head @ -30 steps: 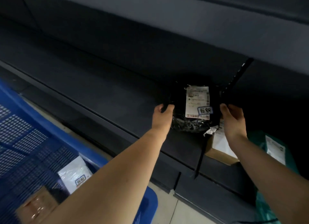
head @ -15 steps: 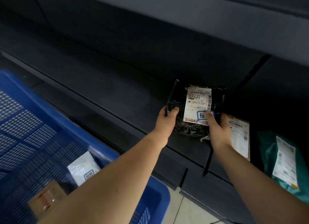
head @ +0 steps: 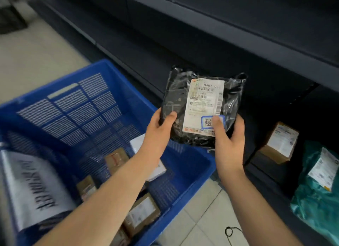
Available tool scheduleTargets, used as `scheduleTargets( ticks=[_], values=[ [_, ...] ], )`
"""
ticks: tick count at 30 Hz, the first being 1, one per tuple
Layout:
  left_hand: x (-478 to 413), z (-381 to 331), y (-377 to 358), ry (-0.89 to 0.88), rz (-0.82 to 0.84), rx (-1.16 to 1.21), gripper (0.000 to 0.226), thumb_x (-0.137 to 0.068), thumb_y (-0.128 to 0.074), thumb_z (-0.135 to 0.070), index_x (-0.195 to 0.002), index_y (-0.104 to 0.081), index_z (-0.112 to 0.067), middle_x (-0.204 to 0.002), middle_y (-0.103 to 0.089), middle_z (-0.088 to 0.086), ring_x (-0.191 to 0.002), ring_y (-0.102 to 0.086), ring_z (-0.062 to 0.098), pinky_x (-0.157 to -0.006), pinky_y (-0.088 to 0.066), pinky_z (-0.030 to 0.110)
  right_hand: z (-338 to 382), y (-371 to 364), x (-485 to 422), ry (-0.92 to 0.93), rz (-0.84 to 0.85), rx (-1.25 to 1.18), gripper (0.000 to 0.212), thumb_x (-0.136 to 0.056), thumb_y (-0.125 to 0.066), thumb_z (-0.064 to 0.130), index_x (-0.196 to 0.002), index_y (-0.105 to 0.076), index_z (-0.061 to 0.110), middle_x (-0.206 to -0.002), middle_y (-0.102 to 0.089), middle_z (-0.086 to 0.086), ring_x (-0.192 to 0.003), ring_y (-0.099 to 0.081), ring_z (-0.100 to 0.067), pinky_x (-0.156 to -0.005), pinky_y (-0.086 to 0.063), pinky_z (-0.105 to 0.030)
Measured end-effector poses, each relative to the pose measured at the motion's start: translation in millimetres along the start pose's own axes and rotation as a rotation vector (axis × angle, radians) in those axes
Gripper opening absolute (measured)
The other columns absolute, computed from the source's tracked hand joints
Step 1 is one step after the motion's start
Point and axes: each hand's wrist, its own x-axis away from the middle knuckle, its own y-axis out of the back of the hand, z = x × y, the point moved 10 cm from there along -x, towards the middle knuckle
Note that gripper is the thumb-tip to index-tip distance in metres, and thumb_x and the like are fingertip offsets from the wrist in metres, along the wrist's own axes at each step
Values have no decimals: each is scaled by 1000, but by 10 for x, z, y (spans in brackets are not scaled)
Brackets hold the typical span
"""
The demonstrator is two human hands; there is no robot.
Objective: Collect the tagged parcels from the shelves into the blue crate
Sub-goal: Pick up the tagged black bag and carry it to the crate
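Note:
A black plastic parcel with a white shipping label and a blue-edged tag is held in the air above the right corner of the blue crate. My left hand grips its left edge, thumb on top. My right hand grips its lower right corner, thumb pressed on the blue tag. Inside the crate lie several brown boxes, a white packet and a grey mailer bag at the left.
Dark shelving runs along the back and right. On the low shelf at the right stand a small brown box and a teal bag, both labelled. Pale tiled floor lies below, with a black cord loop on it.
Both hands have lifted the black parcel off the shelf and drawn it back toward the crate. The view has swung down and left, showing more of the crate.

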Motion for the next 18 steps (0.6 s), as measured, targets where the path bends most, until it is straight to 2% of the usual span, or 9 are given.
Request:
scheduleTargets(
  ticks=[3, 5, 10, 12, 15, 18],
  values=[
    [334, -7, 559, 47, -53, 0, 40, -94, -57, -35, -134, -53, -28, -127, -64, -5, -111, -62, 9, -93, -49, 26, 32, -354, 433, -48, 64, -45, 39, -97, -59, 14, -135, -50, 17, -117, -66, 12, -97, -66, 9, -72, -50, -6],
    [480, 7, 939, 83, -112, -4, 43, -93, -57, -37, -135, -51, -30, -128, -63, -4, -114, -61, 13, -100, -48, 35, -9, -625, 665, -87, 106, -63, 38, -96, -60, 15, -133, -52, 21, -116, -66, 15, -96, -66, 10, -73, -52, -9],
    [529, -34, 1845, 79, -226, 3, 37, -95, -55, -36, -131, -55, -28, -122, -66, -5, -107, -64, 11, -96, -50, 31, -139, -1457, 1002, -120, 210, -24, 30, -94, -64, 26, -117, -54, 42, -114, -67, 18, -103, -65, 3, -91, -53, -29],
    [415, -27, 2187, 68, -246, 21, 31, -96, -54, -34, -126, -57, -28, -120, -67, -5, -104, -64, 9, -91, -51, 28, -231, -1817, 1053, -128, 232, -16, 30, -94, -65, 27, -117, -54, 42, -117, -66, 16, -108, -64, -2, -95, -53, -33],
    [85, 0, 2721, 65, -289, 7, 30, -97, -52, -34, -127, -56, -30, -120, -66, -6, -104, -62, 9, -87, -50, 26, -474, -2373, 1108, -155, 234, -12, 38, -93, -65, 28, -128, -51, 33, -123, -63, 10, -111, -63, -6, -95, -53, -33],
    [-408, 91, 3247, 63, -303, -39, 33, -98, -51, -32, -131, -51, -31, -117, -64, -6, -101, -61, 9, -79, -49, 23, -920, -2964, 1123, -195, 182, 12, 37, -93, -65, 28, -124, -48, 38, -126, -62, 8, -110, -61, -3, -95, -51, -29]
  ],
)
